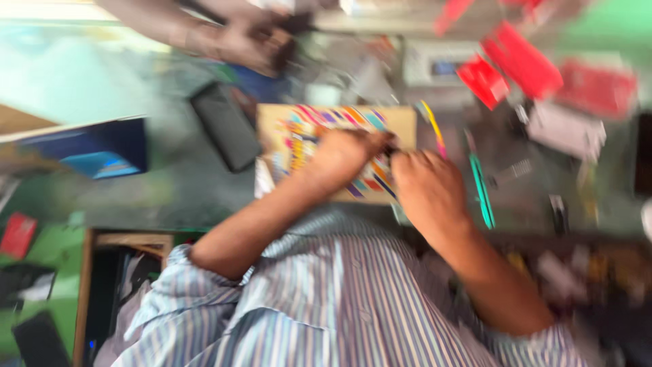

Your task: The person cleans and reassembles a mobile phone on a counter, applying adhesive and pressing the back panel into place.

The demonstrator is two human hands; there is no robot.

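A flat card (319, 146) with bright coloured stripes lies on the glass-topped desk (170, 190), close to its near edge. The left hand (343, 153) presses on it, fingers curled; the right hand (428, 190) is closed beside it, and the blur hides what, if anything, it pinches. Clutter crowds the card: a dark phone (224, 126) on the left, a teal strip (481, 190) on the right. A sideways slip could probably knock these. Another person's hand (255, 41) works beyond.
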